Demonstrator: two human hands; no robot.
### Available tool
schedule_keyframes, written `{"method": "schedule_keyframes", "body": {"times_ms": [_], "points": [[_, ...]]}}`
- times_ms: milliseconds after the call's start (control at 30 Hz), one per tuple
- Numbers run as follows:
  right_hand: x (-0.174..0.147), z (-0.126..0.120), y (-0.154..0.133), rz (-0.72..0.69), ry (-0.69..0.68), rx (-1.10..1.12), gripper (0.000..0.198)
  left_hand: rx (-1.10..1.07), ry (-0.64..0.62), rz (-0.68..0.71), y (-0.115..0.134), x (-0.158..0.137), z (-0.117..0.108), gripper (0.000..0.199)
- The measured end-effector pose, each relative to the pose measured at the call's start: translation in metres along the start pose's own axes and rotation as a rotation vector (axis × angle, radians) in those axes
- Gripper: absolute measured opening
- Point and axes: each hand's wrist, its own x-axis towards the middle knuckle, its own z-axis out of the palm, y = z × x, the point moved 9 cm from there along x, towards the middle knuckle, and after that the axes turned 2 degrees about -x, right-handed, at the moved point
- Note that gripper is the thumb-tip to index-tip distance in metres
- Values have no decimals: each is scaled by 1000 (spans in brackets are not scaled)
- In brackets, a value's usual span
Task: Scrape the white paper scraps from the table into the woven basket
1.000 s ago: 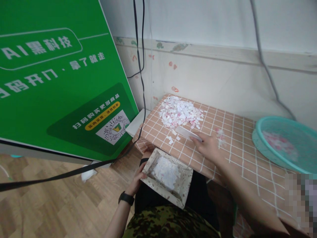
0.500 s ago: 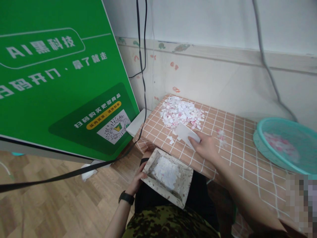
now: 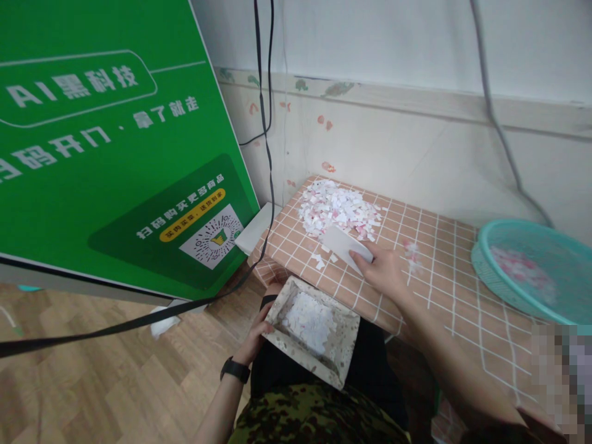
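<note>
In the head view, the right hand [image 3: 382,268] grips a flat, white, rectangular card [image 3: 345,245], thumb on top, over a brown tabletop with a white grid pattern [image 3: 444,265]. The card's far end meets the near edge of a loose heap of small white and pink paper-like scraps [image 3: 340,206], which lies near the wall [image 3: 393,154]. A few loose white scraps [image 3: 318,260] lie just beside the card, on its left, and a blurred pinkish patch [image 3: 411,251] shows right of the hand.

The left hand [image 3: 259,330], below a black wristband [image 3: 235,370], is closed on the left edge of a shallow, rectangular, mottled off-white tray [image 3: 300,356]. The tray sits above the lap, below the table's near edge, with whitish scraps [image 3: 309,320] inside.

At the table's right stands a round, turquoise plastic mesh basket [image 3: 481,262] containing pink and white bits [image 3: 525,271]. A large green panel with white lettering [image 3: 115,154] fills the left.
</note>
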Motion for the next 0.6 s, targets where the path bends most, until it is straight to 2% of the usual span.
{"method": "schedule_keyframes", "body": {"times_ms": [100, 200, 433, 600], "points": [[-2, -7, 11, 21, 30, -58, 32, -5, 3, 12, -2, 2, -3, 68], [-4, 0, 18, 14, 10, -48, 33, -7, -14, 34, -3, 4, -3, 68], [0, 23, 12, -123, -48, 55, 27, 5, -15, 18, -8, 5, -6, 69], [-8, 22, 10, -167, -99, 54, 25, -10, -16, 24, -3, 3, -2, 69]]}}
